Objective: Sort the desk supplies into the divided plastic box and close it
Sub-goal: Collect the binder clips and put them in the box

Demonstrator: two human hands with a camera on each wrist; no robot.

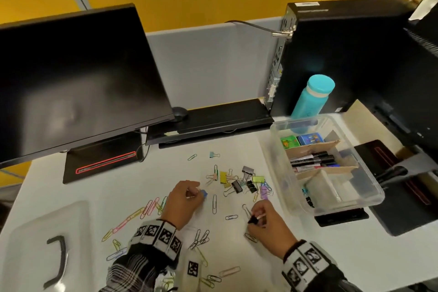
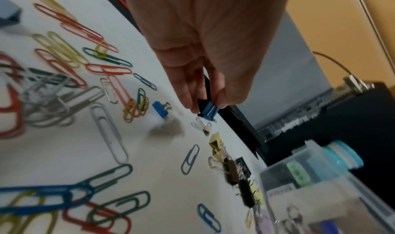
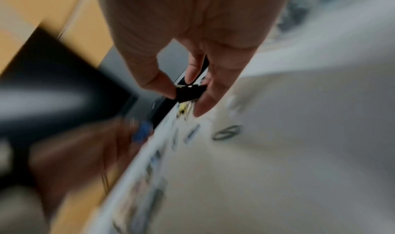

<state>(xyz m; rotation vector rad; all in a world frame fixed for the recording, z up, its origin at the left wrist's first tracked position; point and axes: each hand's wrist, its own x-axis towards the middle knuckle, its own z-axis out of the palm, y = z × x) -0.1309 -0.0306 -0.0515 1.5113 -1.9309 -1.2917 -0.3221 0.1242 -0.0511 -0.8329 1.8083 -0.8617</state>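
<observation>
The smooth white bench [image 1: 132,187] carries everything. At its back left a flat black monitor [image 1: 78,78] tilts on its stand, and at the back right stands a boxy black computer tower [image 1: 343,54] with a matte turquoise bottle [image 1: 312,99] in front of it.

To the right sits the divided plastic box [image 1: 282,168], clear and rectangular with rounded corners, open at the top. Brown cardboard strips split it: the far compartment holds small printed packs, the middle one a row of markers [image 1: 312,161], the near one is hard to read through the plastic. Its clear lid [image 1: 30,239], with a dark curved handle, lies flat on the bench at the near left, well apart from the box.

Between the hands and the box lies a loose heap of binder clips [image 1: 244,182], folded metal in black, yellow, lilac and grey with wire loops. Thin wire paper clips [image 1: 132,218] in many colours are scattered over the near bench.

The left hand [image 1: 183,199] pinches a small blue binder clip [image 2: 208,110] between thumb and fingertips, lifted just above the bench. The right hand [image 1: 267,223] pinches a small black binder clip [image 3: 189,92] the same way, close over the bench; the right wrist view is heavily blurred.
</observation>
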